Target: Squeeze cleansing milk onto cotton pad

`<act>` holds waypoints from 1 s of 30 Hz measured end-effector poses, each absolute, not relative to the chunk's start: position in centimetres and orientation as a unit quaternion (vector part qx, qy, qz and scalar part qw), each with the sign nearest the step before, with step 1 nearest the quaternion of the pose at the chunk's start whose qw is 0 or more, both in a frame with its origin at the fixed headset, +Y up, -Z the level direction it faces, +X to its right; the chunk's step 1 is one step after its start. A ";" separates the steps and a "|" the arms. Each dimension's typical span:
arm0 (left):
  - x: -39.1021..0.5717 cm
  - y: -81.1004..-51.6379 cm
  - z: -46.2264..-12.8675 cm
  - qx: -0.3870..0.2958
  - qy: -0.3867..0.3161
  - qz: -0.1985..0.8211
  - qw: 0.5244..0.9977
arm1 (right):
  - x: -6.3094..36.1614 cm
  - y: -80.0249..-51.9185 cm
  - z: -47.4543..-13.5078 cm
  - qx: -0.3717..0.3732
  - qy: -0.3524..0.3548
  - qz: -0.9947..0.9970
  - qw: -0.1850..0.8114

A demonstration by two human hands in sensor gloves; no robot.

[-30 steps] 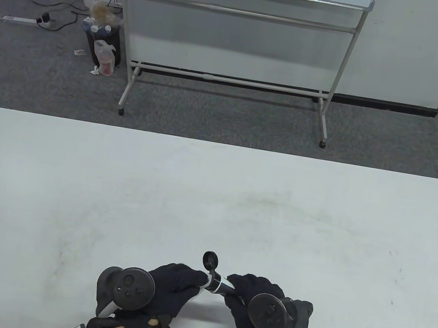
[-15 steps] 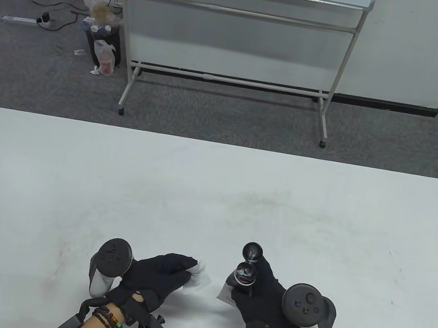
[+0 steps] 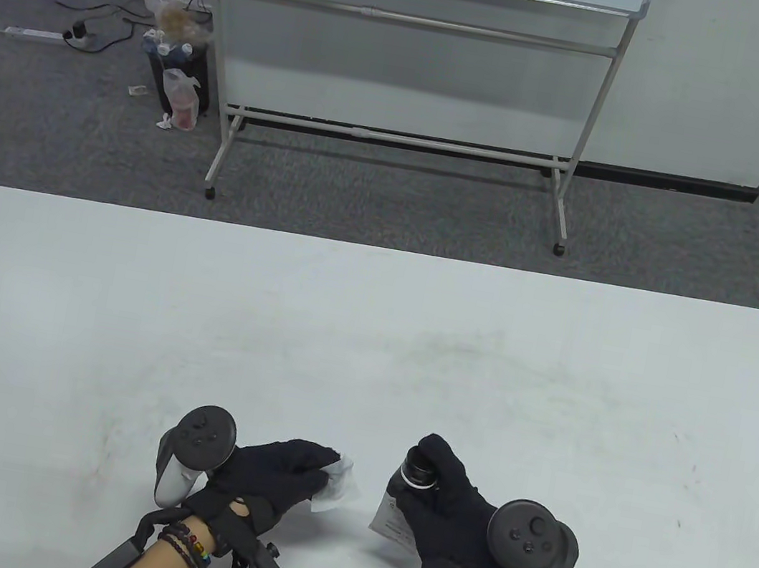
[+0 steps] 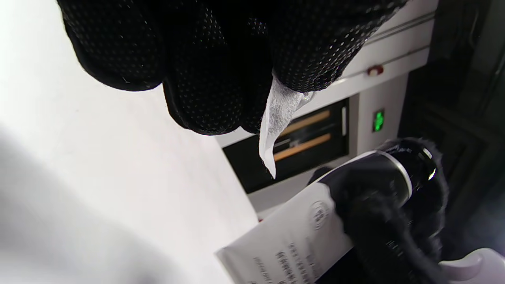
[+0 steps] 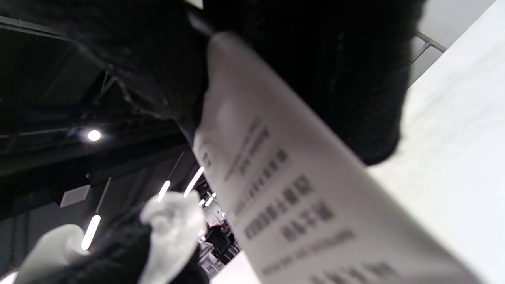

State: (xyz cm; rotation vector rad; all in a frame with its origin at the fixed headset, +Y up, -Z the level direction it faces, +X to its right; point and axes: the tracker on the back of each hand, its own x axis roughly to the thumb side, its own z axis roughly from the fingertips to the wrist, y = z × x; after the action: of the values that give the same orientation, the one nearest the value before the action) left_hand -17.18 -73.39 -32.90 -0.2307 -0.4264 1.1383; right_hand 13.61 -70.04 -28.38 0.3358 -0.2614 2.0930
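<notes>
The left hand (image 3: 274, 480) pinches the cotton pad (image 3: 339, 484) clear of the table (image 3: 370, 340), apparently presenting it, while the right hand (image 3: 450, 514) grips the tube (image 3: 396, 508) beside it, cap (image 3: 420, 469) upward, apparently capped.

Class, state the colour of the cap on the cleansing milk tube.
Black, with a thin silver ring, on the white tube; the cap shows best in the left wrist view.

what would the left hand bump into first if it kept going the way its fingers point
Probably the cleansing milk tube held in the right hand: the left hand, pinching the cotton pad, points right toward it. Depth is unclear.
</notes>
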 end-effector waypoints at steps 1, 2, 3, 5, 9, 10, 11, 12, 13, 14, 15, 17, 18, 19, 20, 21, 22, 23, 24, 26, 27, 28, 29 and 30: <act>-17.1 -73.5 -33.0 -0.108 -0.201 0.522 0.822 | 13.6 -70.1 -28.3 0.137 -0.114 0.857 0.483; -17.0 -73.5 -33.0 -0.106 -0.201 0.512 0.829 | 13.6 -70.1 -28.3 0.138 -0.113 0.858 0.482; -16.9 -73.4 -33.1 -0.103 -0.199 0.486 0.845 | 13.6 -70.1 -28.4 0.138 -0.105 0.860 0.479; -16.7 -73.4 -33.3 -0.103 -0.205 0.460 0.858 | 13.5 -70.1 -28.3 0.148 -0.092 0.857 0.484; -16.2 -73.5 -33.1 -0.113 -0.214 0.450 0.860 | 13.3 -70.1 -28.2 0.143 -0.107 0.856 0.484; -16.0 -73.5 -33.1 -0.116 -0.216 0.444 0.862 | 13.3 -70.1 -28.3 0.145 -0.093 0.858 0.483; -15.9 -73.7 -33.1 -0.125 -0.220 0.434 0.865 | 13.3 -70.2 -28.3 0.145 -0.092 0.859 0.482; -15.7 -73.8 -33.1 -0.130 -0.225 0.428 0.866 | 13.3 -70.2 -28.3 0.139 -0.099 0.859 0.483; -15.6 -74.0 -33.2 -0.138 -0.227 0.418 0.869 | 13.4 -70.3 -28.5 0.136 -0.096 0.862 0.479; -15.4 -74.1 -33.2 -0.148 -0.227 0.411 0.870 | 13.4 -70.4 -28.5 0.137 -0.092 0.863 0.477; -15.2 -74.4 -33.3 -0.167 -0.233 0.398 0.871 | 13.5 -70.5 -28.6 0.135 -0.095 0.863 0.477; -14.9 -74.8 -33.4 -0.185 -0.226 0.364 0.885 | 13.6 -70.5 -28.6 0.131 -0.092 0.865 0.475; -14.8 -75.0 -33.5 -0.181 -0.220 0.331 0.899 | 13.6 -70.6 -28.7 0.130 -0.092 0.865 0.475; -14.7 -75.2 -33.6 -0.180 -0.218 0.312 0.907 | 13.6 -70.7 -28.7 0.128 -0.091 0.865 0.477; -14.6 -75.5 -33.7 -0.179 -0.217 0.283 0.917 | 13.6 -70.8 -28.9 0.126 -0.086 0.866 0.477; -14.6 -75.6 -33.7 -0.176 -0.217 0.268 0.922 | 13.6 -70.9 -28.9 0.126 -0.084 0.866 0.476; -14.6 -75.8 -33.8 -0.172 -0.216 0.246 0.929 | 13.5 -71.1 -29.0 0.125 -0.081 0.871 0.468; -14.6 -75.9 -33.8 -0.172 -0.214 0.234 0.933 | 13.5 -71.2 -29.1 0.126 -0.078 0.874 0.463; -14.6 -76.0 -33.8 -0.168 -0.211 0.219 0.938 | 13.5 -71.4 -29.2 0.128 -0.074 0.878 0.455; -14.7 -76.2 -33.9 -0.162 -0.212 0.195 0.944 | 13.4 -71.7 -29.3 0.129 -0.064 0.882 0.449; -14.8 -76.3 -34.0 -0.164 -0.211 0.191 0.944 | 13.3 -71.8 -29.4 0.130 -0.058 0.882 0.449; -14.8 -76.5 -34.0 -0.164 -0.210 0.186 0.946 | 13.2 -72.0 -29.5 0.128 -0.054 0.882 0.450; -14.9 -76.6 -34.1 -0.165 -0.210 0.179 0.947 | 13.2 -72.1 -29.5 0.127 -0.050 0.882 0.450; -15.0 -76.7 -34.1 -0.165 -0.209 0.173 0.948 | 13.1 -72.2 -29.6 0.127 -0.048 0.883 0.449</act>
State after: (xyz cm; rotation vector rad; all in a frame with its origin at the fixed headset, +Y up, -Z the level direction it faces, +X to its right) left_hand -14.98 -76.70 -34.09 -0.3356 -0.4253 0.3524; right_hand 13.15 -72.20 -29.56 0.3142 -0.1180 2.1856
